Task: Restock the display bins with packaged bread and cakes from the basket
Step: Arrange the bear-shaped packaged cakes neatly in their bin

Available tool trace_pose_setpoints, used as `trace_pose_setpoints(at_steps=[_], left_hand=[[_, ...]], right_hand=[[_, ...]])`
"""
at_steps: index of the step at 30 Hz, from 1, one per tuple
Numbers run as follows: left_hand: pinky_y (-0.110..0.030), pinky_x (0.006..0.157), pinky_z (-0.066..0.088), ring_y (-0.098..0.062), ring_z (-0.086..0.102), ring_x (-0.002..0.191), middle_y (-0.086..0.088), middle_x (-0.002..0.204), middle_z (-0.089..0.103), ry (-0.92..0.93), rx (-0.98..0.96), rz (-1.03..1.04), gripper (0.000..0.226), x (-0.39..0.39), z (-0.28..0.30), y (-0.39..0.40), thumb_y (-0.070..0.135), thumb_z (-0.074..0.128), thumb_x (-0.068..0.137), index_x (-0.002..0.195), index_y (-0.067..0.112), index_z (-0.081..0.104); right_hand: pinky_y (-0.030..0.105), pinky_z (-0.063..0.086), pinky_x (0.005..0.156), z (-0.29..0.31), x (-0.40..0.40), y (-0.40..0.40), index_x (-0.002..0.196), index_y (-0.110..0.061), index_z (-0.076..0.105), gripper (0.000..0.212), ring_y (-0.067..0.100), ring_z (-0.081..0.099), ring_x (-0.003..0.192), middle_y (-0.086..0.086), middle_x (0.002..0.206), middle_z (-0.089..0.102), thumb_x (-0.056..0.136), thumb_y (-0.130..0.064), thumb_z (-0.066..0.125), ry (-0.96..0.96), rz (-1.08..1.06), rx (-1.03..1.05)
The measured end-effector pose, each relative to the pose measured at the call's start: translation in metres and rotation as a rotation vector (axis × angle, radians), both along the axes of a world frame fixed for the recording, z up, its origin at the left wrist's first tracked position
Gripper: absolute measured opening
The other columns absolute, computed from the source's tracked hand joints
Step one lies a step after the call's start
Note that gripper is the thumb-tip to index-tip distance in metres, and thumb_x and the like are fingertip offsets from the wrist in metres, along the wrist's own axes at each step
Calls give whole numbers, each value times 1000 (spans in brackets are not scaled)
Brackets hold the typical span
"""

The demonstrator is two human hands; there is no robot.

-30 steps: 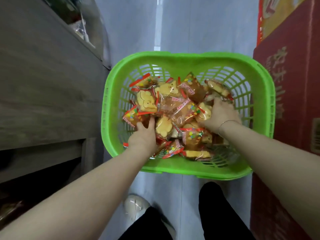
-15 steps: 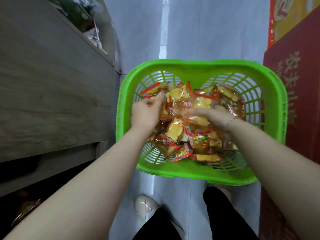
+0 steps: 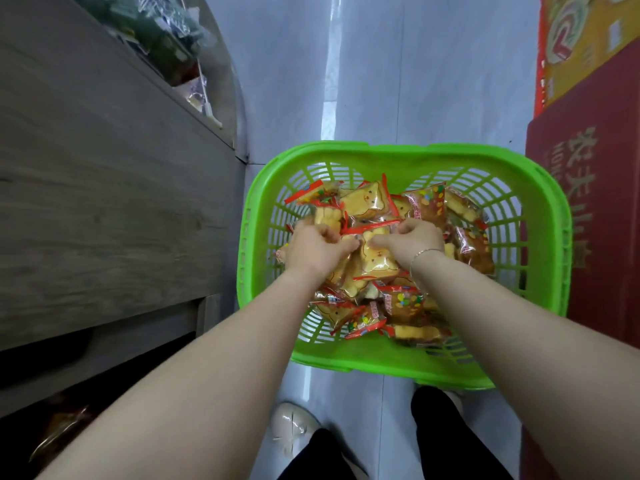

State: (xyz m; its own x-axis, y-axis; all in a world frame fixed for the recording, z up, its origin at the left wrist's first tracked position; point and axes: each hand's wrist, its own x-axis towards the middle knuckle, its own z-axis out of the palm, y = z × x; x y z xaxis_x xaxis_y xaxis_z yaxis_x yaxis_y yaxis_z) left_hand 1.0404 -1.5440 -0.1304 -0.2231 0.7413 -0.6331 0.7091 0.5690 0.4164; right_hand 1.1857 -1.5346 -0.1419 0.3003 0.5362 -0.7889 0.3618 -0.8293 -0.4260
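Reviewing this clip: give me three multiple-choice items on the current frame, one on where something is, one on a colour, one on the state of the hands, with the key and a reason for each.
1. Where does the basket stand?
A. on the wooden counter
B. on the pale floor, between the counter and a red carton
C. on top of the red carton

2. What colour is the basket?
A. blue
B. white
C. bright green

3. What are the hands doing?
A. both grip packets inside the basket
B. both hang idle outside the basket
C. one holds the basket rim

Key:
1 B: the basket sits on the floor, with the counter to its left and the red carton to its right.
2 C: its slotted walls and rim are bright green.
3 A: the left hand and right hand have fingers curled round the packaged cakes in the pile.
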Motion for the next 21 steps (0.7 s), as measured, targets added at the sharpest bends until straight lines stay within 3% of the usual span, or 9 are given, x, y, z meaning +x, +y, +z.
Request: trace_pose_setpoints(at_steps=[2, 5, 7, 9, 13, 15, 17, 19, 21], left_hand=[[-27, 84, 38, -15, 48, 97, -5, 105, 53, -14, 83, 9, 31, 2, 6, -12, 44, 72, 78, 69, 15, 68], [-28, 71, 39, -14, 49, 64, -8, 59, 55, -221, 105, 303, 44, 8, 25, -28, 33, 66, 82, 53, 1, 59], [-38, 78, 52, -12, 60, 71, -11, 68, 68, -293, 47, 512, 38, 9, 49, -33, 35, 63, 84, 56, 8, 64], [-44, 83, 55, -25, 68, 78, -9, 75, 72, -374, -17, 693, 36, 7, 84, -36, 38, 59, 84, 61, 11, 68], [-34, 68, 52, -19, 67, 65, -3, 72, 72, -583, -27, 828, 35, -3, 191, -44, 38, 54, 86, 64, 20, 76], [-29, 63, 49, -13, 65, 58, 3, 64, 70, -659, 8, 809, 35, -10, 260, -49, 38, 52, 86, 62, 31, 76], [-30, 62, 48, -13, 63, 56, 5, 59, 67, -672, 42, 791, 39, -19, 331, -54, 37, 50, 89, 59, 34, 74], [-35, 68, 51, -16, 64, 58, 5, 59, 67, -664, 63, 800, 42, -30, 399, -63, 38, 49, 91, 58, 35, 74], [-37, 71, 55, -17, 69, 64, 0, 73, 73, -766, 45, 796, 38, -44, 464, -80, 49, 49, 91, 70, 33, 77]], right_hand=[[37, 49, 82, 7, 5, -6, 81, -14, 56, 28, 28, 54, 105, 11, 126, 52, 66, -25, 77, 22, -140, 57], [42, 54, 75, 26, 19, -8, 89, -13, 58, 27, 25, 61, 88, 11, 111, 63, 70, -22, 74, 185, -492, 50], [44, 58, 69, 55, 30, -6, 95, -13, 59, 21, 24, 65, 76, 10, 96, 66, 77, -20, 68, 429, -729, 36], [39, 59, 60, 99, 36, -6, 89, -15, 60, 7, 20, 62, 66, 7, 78, 64, 84, -20, 57, 696, -847, 55], [46, 57, 76, 219, 32, -10, 72, -18, 69, 16, 21, 67, 71, 4, 69, 66, 70, -22, 54, 1119, -694, 102], [45, 53, 84, 287, 22, -12, 72, -19, 72, 20, 20, 66, 74, 2, 71, 66, 68, -23, 53, 1166, -549, 103], [38, 53, 79, 356, 7, -16, 73, -19, 72, 20, 19, 63, 71, 3, 71, 64, 67, -22, 53, 1157, -435, 88], [34, 48, 73, 418, -10, -23, 85, -12, 68, 26, 20, 58, 70, 7, 77, 61, 66, -20, 53, 1175, -335, 75], [30, 49, 68, 474, -28, -32, 108, -4, 60, 43, 20, 59, 72, 10, 86, 61, 68, -19, 51, 1198, -209, 80]])
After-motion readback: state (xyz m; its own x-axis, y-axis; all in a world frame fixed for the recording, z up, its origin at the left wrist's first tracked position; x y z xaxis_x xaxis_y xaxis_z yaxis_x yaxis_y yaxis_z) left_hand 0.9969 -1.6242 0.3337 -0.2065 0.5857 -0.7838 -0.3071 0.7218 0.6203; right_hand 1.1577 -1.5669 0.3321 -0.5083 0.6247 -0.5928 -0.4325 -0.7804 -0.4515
